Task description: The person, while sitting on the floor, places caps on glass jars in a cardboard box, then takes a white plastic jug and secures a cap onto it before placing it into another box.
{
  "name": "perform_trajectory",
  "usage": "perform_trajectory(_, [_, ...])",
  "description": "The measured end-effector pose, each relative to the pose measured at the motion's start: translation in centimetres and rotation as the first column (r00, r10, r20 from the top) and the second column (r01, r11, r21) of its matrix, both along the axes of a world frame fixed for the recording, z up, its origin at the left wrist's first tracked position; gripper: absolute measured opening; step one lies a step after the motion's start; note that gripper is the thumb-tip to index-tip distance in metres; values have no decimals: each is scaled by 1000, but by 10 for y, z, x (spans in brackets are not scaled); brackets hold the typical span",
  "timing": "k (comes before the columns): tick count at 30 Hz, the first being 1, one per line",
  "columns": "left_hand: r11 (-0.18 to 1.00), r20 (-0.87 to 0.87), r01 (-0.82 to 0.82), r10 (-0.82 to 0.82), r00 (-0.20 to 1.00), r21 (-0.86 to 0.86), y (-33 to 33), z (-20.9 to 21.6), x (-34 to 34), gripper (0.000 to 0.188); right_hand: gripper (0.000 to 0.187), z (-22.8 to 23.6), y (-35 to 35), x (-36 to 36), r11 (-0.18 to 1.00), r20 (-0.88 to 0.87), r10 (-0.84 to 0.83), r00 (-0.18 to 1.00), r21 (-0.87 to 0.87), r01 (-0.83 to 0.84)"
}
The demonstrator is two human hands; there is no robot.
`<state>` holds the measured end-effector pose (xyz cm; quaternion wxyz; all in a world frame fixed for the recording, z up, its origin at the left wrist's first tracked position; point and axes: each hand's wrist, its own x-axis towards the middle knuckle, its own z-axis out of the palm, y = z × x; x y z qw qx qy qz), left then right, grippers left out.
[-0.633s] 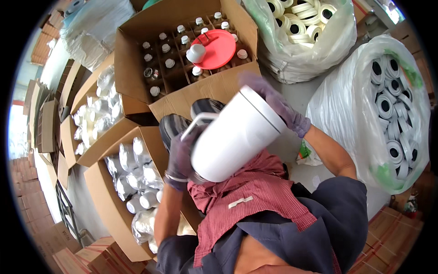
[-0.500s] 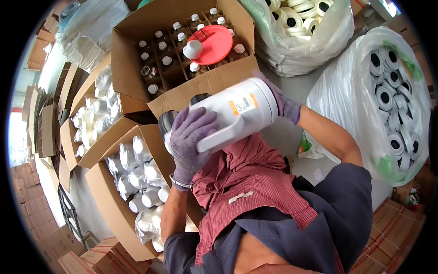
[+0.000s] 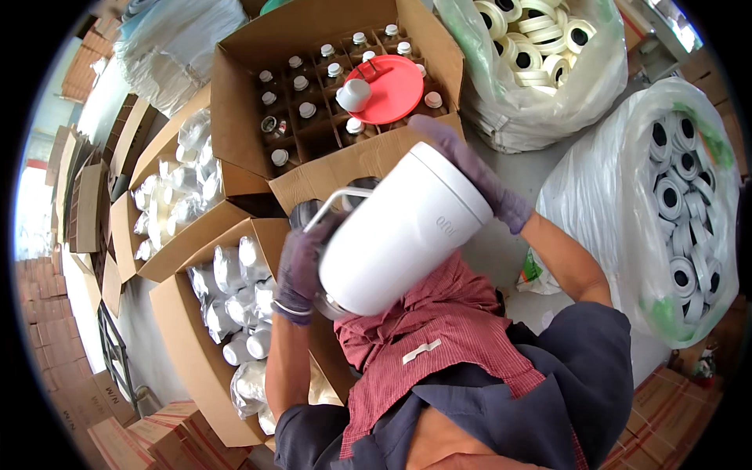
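Observation:
A white insulated jug [image 3: 399, 239] lies tilted across my lap, its handle [image 3: 337, 200] on the upper-left side. My left hand [image 3: 304, 262], in a purple-grey glove, is closed about the lower-left end beside the handle; part of its grip is hidden behind the jug. Fingers of my right hand [image 3: 478, 176], gloved alike, curve over the opposite, upper-right end, which has a seam ring. A shiny rim shows at the lower-left end. Just beyond the jug stand dark rounded things [image 3: 307, 213], partly covered by it.
Ahead, a divided carton [image 3: 235, 168] holds white-capped bottles, with a red disc [image 3: 399, 90] and white cup [image 3: 354, 95] on top. Left, a carton [image 3: 180, 321] holds foil-coloured liners. Right, plastic bags hold cream round parts [image 3: 526, 55] and white ring-shaped parts [image 3: 670, 200].
The jug has been turned about its length: its handle swung from the near side to the far left, and the orange-white label went out of sight. My left hand shifted down toward its end.

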<state>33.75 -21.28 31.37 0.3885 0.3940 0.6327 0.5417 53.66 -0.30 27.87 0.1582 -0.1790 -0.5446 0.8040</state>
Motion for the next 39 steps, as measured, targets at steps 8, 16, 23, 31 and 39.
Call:
perform_trajectory(8, [983, -443, -126, 174, 880, 136, 8, 10, -2, 22, 57, -47, 24, -30, 827, -185, 62, 981, -541, -154])
perform_trajectory(16, [919, -284, -393, 388, 877, 41, -2, -2, -30, 37, 63, 3, 15, -69, 994, -210, 108, 972, 1, -110])
perform_trajectory(23, [736, 291, -605, 533, 794, 304, -3, -37, -95, 43, 69, -80, 139, -203, 466, 85, -176, 981, 885, 8])
perform_trajectory(31, [785, -3, -451, 499, 866, 424, 107, -86, -116, 68, 81, -167, 209, -237, 108, 423, -171, 890, 906, -409])
perform_trajectory(39, [726, 811, -607, 120, 572, 321, 155, -120, -90, 48, 64, -43, 78, -122, -383, -331, -10, 944, 873, 302])
